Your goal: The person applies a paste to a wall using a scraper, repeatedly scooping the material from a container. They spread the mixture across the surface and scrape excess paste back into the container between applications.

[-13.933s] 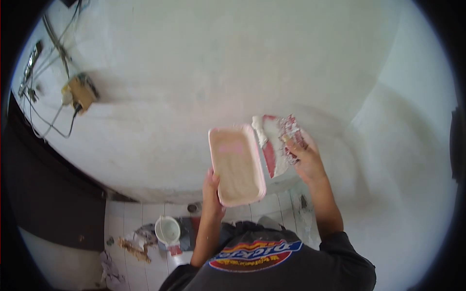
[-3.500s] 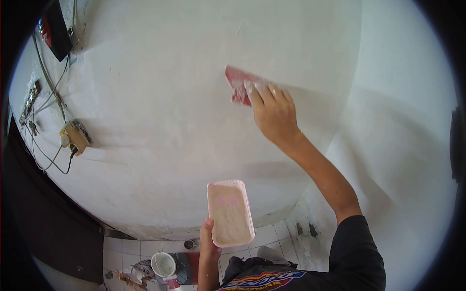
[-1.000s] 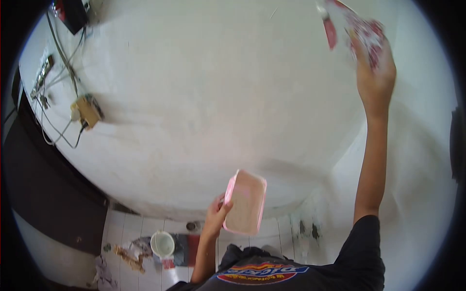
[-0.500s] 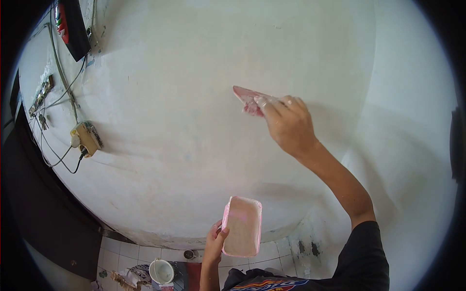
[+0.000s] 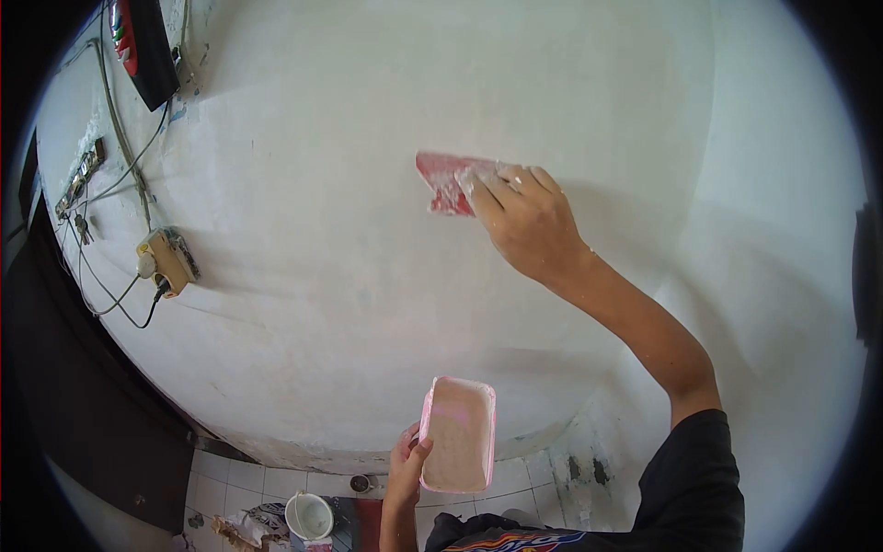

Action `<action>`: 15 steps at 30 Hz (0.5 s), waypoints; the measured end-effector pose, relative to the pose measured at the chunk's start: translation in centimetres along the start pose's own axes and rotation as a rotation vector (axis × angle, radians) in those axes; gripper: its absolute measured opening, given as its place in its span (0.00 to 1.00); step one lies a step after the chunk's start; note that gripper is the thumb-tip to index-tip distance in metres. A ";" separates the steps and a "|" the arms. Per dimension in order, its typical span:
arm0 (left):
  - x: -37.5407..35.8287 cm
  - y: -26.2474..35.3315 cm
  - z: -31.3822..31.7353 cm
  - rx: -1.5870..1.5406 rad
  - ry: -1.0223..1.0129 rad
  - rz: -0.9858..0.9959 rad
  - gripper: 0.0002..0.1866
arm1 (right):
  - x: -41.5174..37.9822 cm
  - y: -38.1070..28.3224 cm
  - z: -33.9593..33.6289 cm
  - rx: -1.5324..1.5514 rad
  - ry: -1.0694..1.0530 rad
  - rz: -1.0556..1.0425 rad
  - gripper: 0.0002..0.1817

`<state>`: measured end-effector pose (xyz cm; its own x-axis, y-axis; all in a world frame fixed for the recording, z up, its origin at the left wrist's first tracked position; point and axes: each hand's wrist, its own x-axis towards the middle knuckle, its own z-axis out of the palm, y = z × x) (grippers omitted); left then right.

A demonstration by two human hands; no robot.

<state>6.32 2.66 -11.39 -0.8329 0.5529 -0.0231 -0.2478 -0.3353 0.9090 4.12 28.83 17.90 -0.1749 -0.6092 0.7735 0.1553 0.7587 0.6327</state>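
Note:
My right hand (image 5: 529, 221) grips a red plastic putty scraper (image 5: 448, 179) smeared with white filler and holds it up at the wall (image 5: 340, 239). White paste also clings to the fingers around it. Lower down, my left hand (image 5: 405, 469) is wrapped around the side of a pink rectangular tub (image 5: 493, 432), its thumb over the near edge. The tub is tipped so its inside faces me, and a pale coating of paste covers its bottom and walls.
On the left of the wall are a beige power socket (image 5: 166, 262) with plugs and hanging cables, keys (image 5: 84, 230), and a black-and-red object (image 5: 145, 55). A white bucket (image 5: 309, 515), a cup (image 5: 360, 483) and crumpled cloth (image 5: 248, 526) are on the tiled floor. Another wall adjoins at right.
My right hand has moved a little left and up along the wall with the scraper, which now shows more of its flat face. My left hand and the tub have barely moved.

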 end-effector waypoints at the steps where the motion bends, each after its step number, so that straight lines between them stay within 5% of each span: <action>1: -0.1 0.3 0.0 0.011 -0.001 -0.005 0.34 | 0.0 0.3 -0.3 0.000 0.001 0.002 0.07; 5: 0.1 -0.2 -0.7 0.002 -0.010 0.013 0.34 | 3.0 6.7 -2.2 -0.038 -0.111 0.289 0.09; 8: -0.1 0.0 -0.7 0.004 0.003 -0.008 0.34 | 5.5 10.2 -2.2 -0.052 0.061 0.277 0.12; 11: -0.1 -0.3 -0.9 -0.023 -0.005 0.007 0.34 | 2.6 8.1 -1.0 -0.174 -0.046 0.049 0.14; 15: -0.2 -0.3 -1.1 -0.036 0.022 -0.019 0.34 | -2.7 2.4 -1.6 -0.072 -0.092 -0.010 0.15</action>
<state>6.05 1.82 -12.15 -0.8386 0.5424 -0.0494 -0.2806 -0.3525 0.8928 6.56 31.93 17.36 -0.2648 -0.5904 0.7624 0.2216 0.7322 0.6440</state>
